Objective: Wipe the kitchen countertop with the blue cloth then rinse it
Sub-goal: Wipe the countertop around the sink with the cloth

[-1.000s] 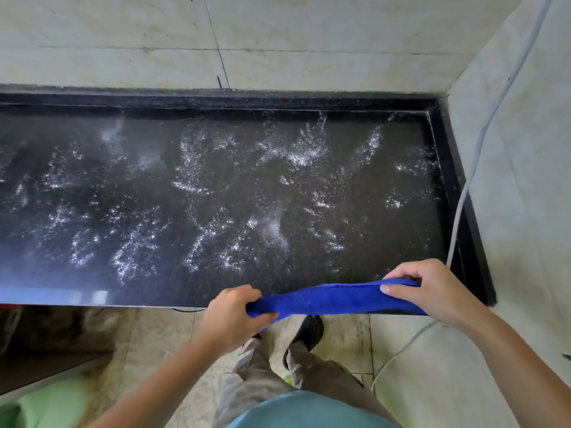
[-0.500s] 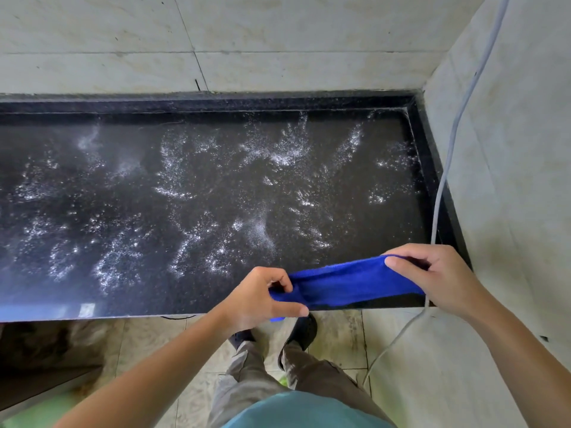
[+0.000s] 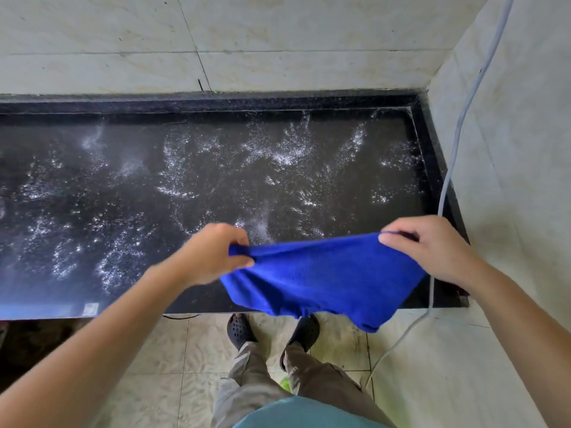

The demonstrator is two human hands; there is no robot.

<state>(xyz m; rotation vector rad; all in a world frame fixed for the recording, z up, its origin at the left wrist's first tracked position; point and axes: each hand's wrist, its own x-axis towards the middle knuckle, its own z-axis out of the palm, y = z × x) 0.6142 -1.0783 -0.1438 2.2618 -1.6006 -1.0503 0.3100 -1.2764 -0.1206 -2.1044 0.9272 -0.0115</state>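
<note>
Both hands hold the blue cloth [image 3: 324, 279] up by its top edge, just above the near right part of the counter [image 3: 148, 205]. The left hand [image 3: 213, 254] has its fingers and thumb curled tight on the left corner. The right hand [image 3: 432, 248] pinches the right corner between thumb and fingers. Held this way, the cloth is pulled wide between them and hangs down like a little curtain, and its bottom edge drops past the near edge of the counter, in front of the floor [image 3: 197, 350]. I think the hands spread it out so it can be laid flat, because a flat cloth wipes more at once than a bunched one. The dark counter is dotted all over with shiny white splashes [image 3: 284, 156], which look like water or soap, so no wiping looks done yet. The cloth is at the right end, near the side wall [image 3: 509, 180], which seems a good place to start before going left. A thin grey cable [image 3: 454, 149] hangs down that wall just beside the right hand and could get in the way. No tap or sink is in view for the rinse.
</note>
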